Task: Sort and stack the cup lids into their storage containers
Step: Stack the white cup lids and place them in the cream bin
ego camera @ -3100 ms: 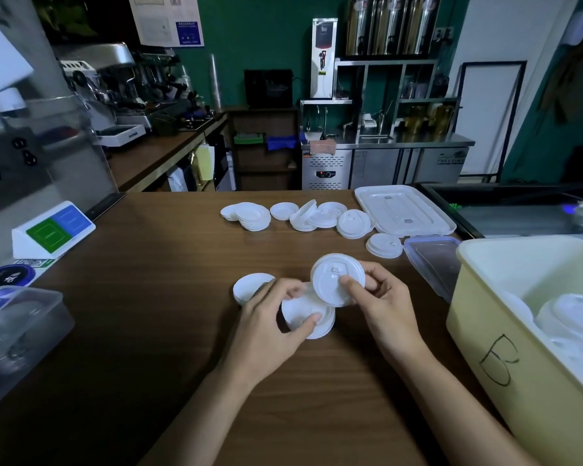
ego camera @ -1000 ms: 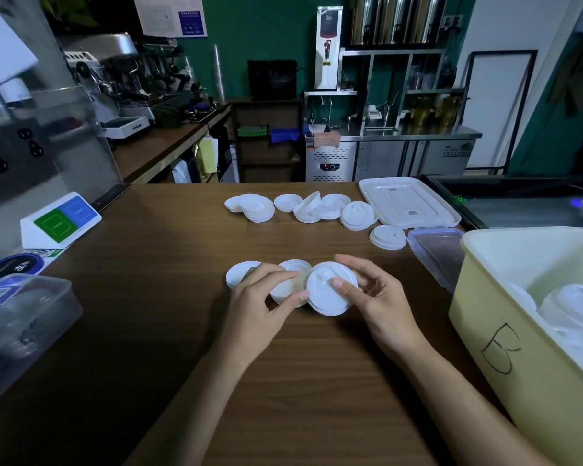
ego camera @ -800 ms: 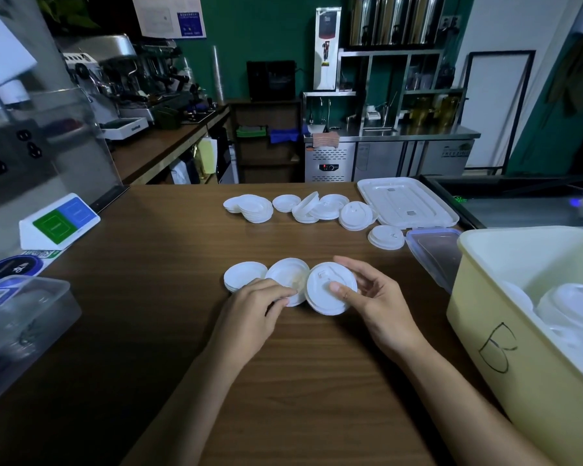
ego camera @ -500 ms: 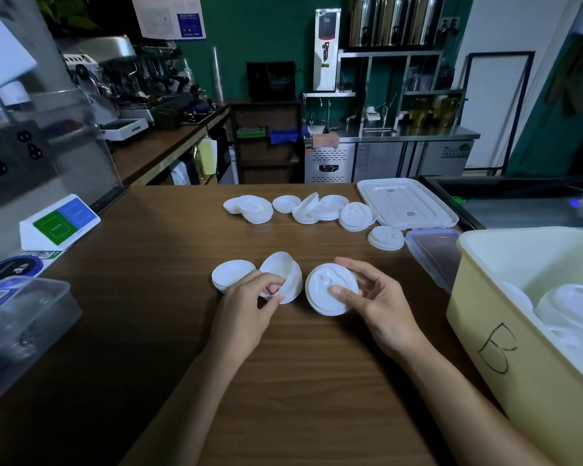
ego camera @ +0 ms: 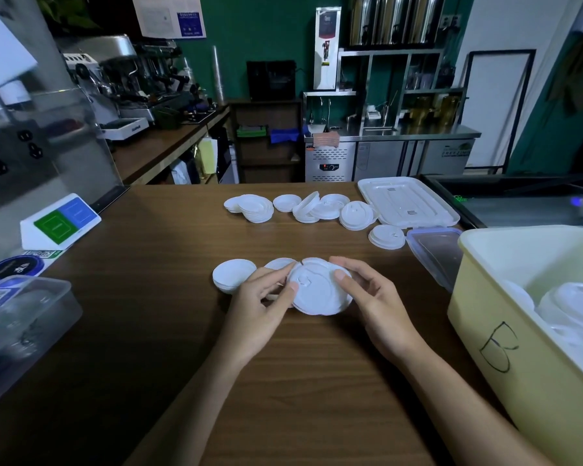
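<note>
A short stack of large white cup lids (ego camera: pixel 320 294) lies on the wooden counter (ego camera: pixel 148 297) in front of me. My right hand (ego camera: pixel 371 297) grips its right rim, thumb on top. My left hand (ego camera: pixel 260 304) pinches its left edge, thumb on the top lid. A smaller white lid (ego camera: pixel 278 264) shows behind my left fingers, partly hidden. Another small lid stack (ego camera: pixel 231 275) lies just to the left. A row of white lids (ego camera: pixel 303 208) lies at the counter's far side. The yellow bin marked B (ego camera: pixel 525 331) at right holds large lids.
A clear plastic container (ego camera: pixel 17 317) stands at the left counter edge. A white container cover (ego camera: pixel 406 201) and a clear cover (ego camera: pixel 435 253) lie at the far right, with a single lid stack (ego camera: pixel 387 236) beside them. A green and blue sign (ego camera: pixel 59 220) stands at the left.
My left hand let go of the small lids it was tilting and moved right onto the large lid stack. My right hand stayed on that stack.
</note>
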